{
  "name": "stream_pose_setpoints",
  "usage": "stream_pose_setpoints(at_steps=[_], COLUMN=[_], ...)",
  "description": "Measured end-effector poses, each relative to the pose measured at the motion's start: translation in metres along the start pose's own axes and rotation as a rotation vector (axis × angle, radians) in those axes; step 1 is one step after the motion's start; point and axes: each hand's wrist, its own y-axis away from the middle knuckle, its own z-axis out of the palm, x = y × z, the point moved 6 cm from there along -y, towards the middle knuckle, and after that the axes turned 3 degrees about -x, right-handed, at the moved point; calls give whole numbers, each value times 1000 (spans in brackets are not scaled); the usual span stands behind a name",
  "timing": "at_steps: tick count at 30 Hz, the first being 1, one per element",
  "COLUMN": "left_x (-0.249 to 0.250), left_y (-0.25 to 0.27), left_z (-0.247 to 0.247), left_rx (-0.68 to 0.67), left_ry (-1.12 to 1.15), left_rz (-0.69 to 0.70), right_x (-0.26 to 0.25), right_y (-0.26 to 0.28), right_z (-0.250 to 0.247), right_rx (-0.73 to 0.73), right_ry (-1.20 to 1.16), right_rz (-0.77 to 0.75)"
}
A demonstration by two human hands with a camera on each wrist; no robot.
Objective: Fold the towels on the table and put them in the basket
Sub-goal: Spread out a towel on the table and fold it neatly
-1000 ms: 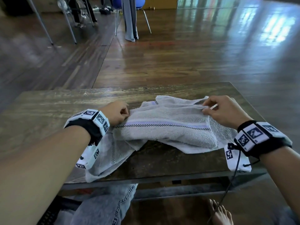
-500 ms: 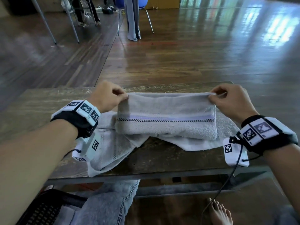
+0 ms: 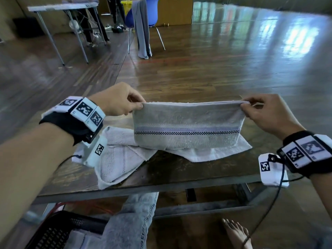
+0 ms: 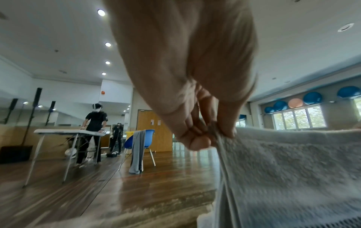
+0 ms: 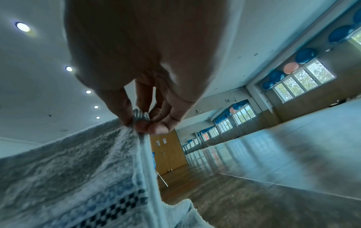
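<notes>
A folded grey towel (image 3: pixel 186 125) with a purple band and a checked stripe hangs stretched between my hands above the table (image 3: pixel 179 175). My left hand (image 3: pixel 139 105) pinches its upper left corner, and my right hand (image 3: pixel 245 105) pinches the upper right corner. The left wrist view shows thumb and fingers (image 4: pixel 199 138) closed on the towel edge (image 4: pixel 293 162). The right wrist view shows fingertips (image 5: pixel 148 125) pinching the stacked layers (image 5: pixel 87 162). Its lower fold touches a white towel (image 3: pixel 118 155) lying rumpled on the table. A black basket (image 3: pixel 59 230) with a towel inside sits on the floor at lower left.
The table's near edge runs just above my knee (image 3: pixel 133 221) and bare foot (image 3: pixel 235 232). A blue chair (image 3: pixel 143 15) draped with grey cloth and a folding table (image 3: pixel 61 8) stand far back. People (image 4: pixel 95 123) work at that table. Wooden floor surrounds everything.
Both hands have lifted the grey towel's top edge up off the table and pulled it taut, so it now hangs upright. The head view has tilted, showing the basket.
</notes>
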Motion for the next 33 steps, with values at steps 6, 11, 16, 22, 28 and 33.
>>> stream_pose_setpoints(at_steps=[6, 11, 16, 22, 28, 33], left_x=[66, 95, 73, 35, 40, 42], left_y=[-43, -38, -7, 4, -2, -5], left_z=[-22, -13, 87, 164, 168, 159], left_rx=[217, 569, 308, 207, 257, 298], left_ry=[-101, -16, 58, 214, 110, 97], left_rz=[118, 218, 134, -264, -402, -425], right_x=[20, 36, 84, 133, 124, 113], right_y=[-3, 14, 55, 109, 114, 111], right_z=[-40, -78, -47, -23, -16, -8], right_rx=[214, 392, -173, -382, -289, -238], right_ry=[-116, -286, -31, 95, 212, 222], right_rz=[67, -10, 192, 394, 456, 520])
